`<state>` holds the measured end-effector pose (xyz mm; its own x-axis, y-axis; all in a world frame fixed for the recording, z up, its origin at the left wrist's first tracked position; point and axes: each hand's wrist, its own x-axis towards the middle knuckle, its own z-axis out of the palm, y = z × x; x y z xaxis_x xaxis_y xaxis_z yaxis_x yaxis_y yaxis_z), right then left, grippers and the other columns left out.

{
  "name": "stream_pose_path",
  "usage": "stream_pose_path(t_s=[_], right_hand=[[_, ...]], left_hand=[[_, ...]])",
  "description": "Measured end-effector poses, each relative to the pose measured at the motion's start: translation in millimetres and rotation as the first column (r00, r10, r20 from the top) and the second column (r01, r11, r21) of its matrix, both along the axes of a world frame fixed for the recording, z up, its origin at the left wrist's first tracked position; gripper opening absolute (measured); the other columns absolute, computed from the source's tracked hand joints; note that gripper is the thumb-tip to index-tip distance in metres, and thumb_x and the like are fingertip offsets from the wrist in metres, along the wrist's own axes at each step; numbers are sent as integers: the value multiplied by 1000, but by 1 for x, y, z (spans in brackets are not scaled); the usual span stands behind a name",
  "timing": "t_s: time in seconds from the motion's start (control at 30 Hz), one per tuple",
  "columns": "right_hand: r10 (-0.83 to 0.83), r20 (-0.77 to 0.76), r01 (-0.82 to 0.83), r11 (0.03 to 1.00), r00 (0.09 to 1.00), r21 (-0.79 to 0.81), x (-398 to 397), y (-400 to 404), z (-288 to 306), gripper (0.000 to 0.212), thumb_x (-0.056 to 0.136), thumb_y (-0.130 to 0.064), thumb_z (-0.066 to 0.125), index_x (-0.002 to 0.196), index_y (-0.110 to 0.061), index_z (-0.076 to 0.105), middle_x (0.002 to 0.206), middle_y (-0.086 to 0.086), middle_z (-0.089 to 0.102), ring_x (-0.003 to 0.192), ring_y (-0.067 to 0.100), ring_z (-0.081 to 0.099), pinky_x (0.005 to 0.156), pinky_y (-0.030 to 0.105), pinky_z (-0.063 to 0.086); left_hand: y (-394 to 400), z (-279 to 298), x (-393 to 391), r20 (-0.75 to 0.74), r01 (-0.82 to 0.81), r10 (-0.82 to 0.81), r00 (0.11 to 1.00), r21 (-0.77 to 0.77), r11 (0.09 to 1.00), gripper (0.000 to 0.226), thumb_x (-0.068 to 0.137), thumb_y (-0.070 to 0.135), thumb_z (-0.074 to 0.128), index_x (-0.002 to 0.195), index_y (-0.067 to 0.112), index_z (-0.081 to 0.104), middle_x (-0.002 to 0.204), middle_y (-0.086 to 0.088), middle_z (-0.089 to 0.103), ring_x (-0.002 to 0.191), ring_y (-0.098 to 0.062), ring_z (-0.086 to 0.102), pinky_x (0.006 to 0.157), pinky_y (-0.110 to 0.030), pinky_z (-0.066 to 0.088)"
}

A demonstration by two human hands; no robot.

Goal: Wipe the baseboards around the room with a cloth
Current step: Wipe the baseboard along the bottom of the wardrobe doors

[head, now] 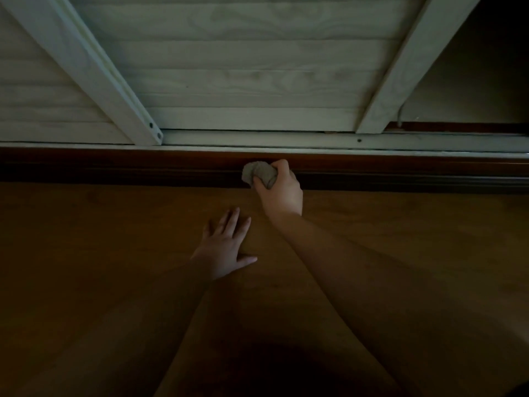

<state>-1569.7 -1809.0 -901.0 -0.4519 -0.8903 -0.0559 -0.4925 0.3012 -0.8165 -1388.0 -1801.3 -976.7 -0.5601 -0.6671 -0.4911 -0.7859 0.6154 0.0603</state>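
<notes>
1. Left hand (226, 247): flat on the wood floor (86, 253), fingers straight and spread, grip holds nothing.
2. Right hand (282, 190): arm stretched forward, grip curled tight round a bunched grey cloth (257, 173).
3. Cloth sits against the dark baseboard (114, 167), roughly mid-frame, just above the floor line.
4. Above the baseboard: pale sliding-door track (372, 143) and slatted white door panels (243, 67). Dim light.

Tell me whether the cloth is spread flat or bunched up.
Bunched up. The cloth is a crumpled wad gripped in the right hand, held against the dark baseboard; no flat, spread part shows.
</notes>
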Motion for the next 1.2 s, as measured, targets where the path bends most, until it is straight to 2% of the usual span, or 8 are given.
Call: stream_pose_path(t_s=[0.17,0.27,0.37,0.47,0.8,0.93,1.07,1.2], right_hand=[[-86,-30,84,995,996,-57,-41,21,-4,34,90,-34,66,118,-20,54,111,4,60,89,14,57,71,29,47],[-135,-41,132,988,990,-76,-67,34,-6,31,90,-35,66,116,-22,54,108,1,60,86,8,53,72,27,47],[-165,-46,160,983,985,-95,-93,46,-8,30,89,-35,67,115,-23,55,107,0,60,89,9,56,74,27,50],[-186,-36,182,978,982,-104,-123,60,-10,31,88,-35,69,115,-26,56,107,-3,61,93,8,58,75,22,48],[-193,-41,191,980,980,-56,-226,102,-4,35,87,-33,73,116,-32,54,113,-7,61,104,6,59,87,27,54],[-269,-71,266,963,960,-51,-254,118,-2,33,87,-33,72,113,-34,52,111,-8,61,103,6,59,86,26,54],[-312,-130,309,950,941,-43,-264,118,-1,32,85,-33,73,110,-33,53,108,-6,61,98,8,59,77,18,50],[-443,-32,440,895,896,-75,-251,119,-9,33,87,-34,70,115,-30,52,114,-2,61,102,13,60,86,31,54]], left_hand=[[-5,-3,-36,-54,97,-99,994,-36,995,107,75,90,18,156,27,-11,163,-2,-22,151,-28,-11,116,-64,9],[2,-5,-65,-74,146,-148,986,-33,989,106,76,90,23,155,28,-12,163,-1,-22,151,-29,-13,116,-66,7],[10,-7,-88,-84,179,-181,980,-28,983,106,78,89,27,155,28,-12,162,0,-24,151,-29,-14,116,-68,8],[12,-7,-101,-74,203,-205,976,-36,979,106,78,88,27,156,28,-13,163,-2,-24,151,-30,-13,117,-67,6],[7,5,-114,-2,222,-222,975,-20,975,107,81,87,31,155,28,-18,161,-3,-30,150,-28,-20,117,-65,2],[7,10,-119,23,214,-214,977,3,977,107,81,86,32,156,27,-17,161,-4,-30,150,-28,-21,117,-67,3],[8,13,-122,25,192,-192,981,8,981,105,83,84,35,157,27,-15,162,-4,-27,151,-29,-18,118,-66,6],[9,11,-122,13,171,-172,985,4,985,103,84,82,34,157,25,-12,162,-4,-26,151,-29,-17,118,-66,6]])
